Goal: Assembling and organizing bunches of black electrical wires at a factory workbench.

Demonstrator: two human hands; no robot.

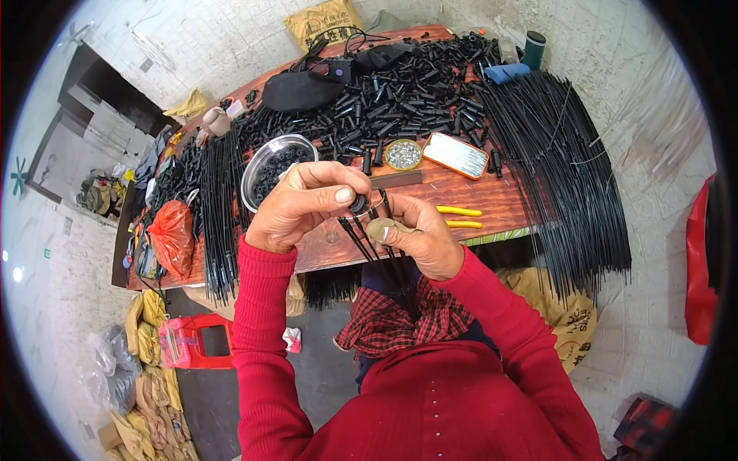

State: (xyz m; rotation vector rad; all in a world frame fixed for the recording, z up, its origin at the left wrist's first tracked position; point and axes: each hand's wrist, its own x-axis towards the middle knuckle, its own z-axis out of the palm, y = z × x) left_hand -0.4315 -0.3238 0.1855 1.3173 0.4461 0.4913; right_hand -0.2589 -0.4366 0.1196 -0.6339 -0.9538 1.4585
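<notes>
Pinched between the thumb and fingers of my left hand (288, 206) is a small round black part (358, 204). My right hand (427, 238) is closed around several thin black rods (393, 273), which hang down toward my lap. The two hands nearly meet above the table's front edge, and the round part is close to the rods' upper ends. I cannot tell whether any rod is joined to it. A metal bowl (246, 180) of small black parts stands just beyond my left hand. Yellow-handled pliers (461, 223) lie to the right of my right hand.
Black tubular pieces (415, 100) are heaped across the wooden table (503, 207). Long black rods (569, 169) overhang its right side; another bundle (219, 207) lies left, beside a red plastic bag (171, 238). A round tin (403, 144) and a rectangular tray (456, 155) hold metal bits. A red stool (219, 319) stands below.
</notes>
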